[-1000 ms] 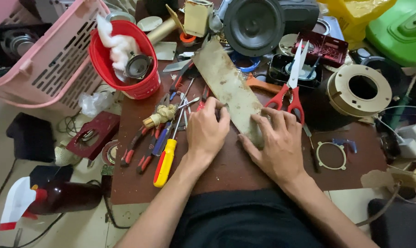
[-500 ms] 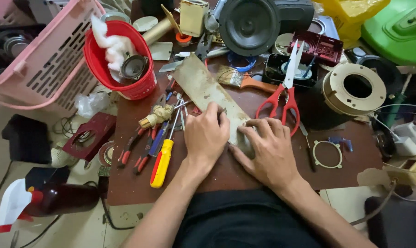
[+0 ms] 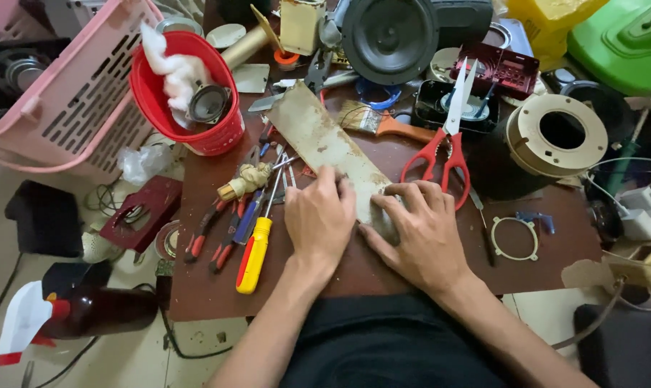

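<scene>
A long, dirty beige strip of flat material (image 3: 324, 141) lies slanted on the brown table (image 3: 541, 266). My left hand (image 3: 320, 215) presses its fingers on the strip's near end. My right hand (image 3: 419, 231) rests flat over the same end, fingers curled on its edge. Just left of my left hand lie a yellow-handled screwdriver (image 3: 254, 244) and several pliers (image 3: 225, 223). Red-handled scissors (image 3: 445, 140) lie just beyond my right hand.
A red bucket (image 3: 210, 136) holding a small speaker and white cloth stands at the back left, beside a pink basket (image 3: 74, 108). A black speaker (image 3: 390, 39), a paintbrush (image 3: 376, 123), a round beige spool (image 3: 555, 136) and a thin ring (image 3: 514, 238) crowd the table.
The view has shifted a little. Both hands stay on the strip's near end, with the fingers slightly repositioned on it.
</scene>
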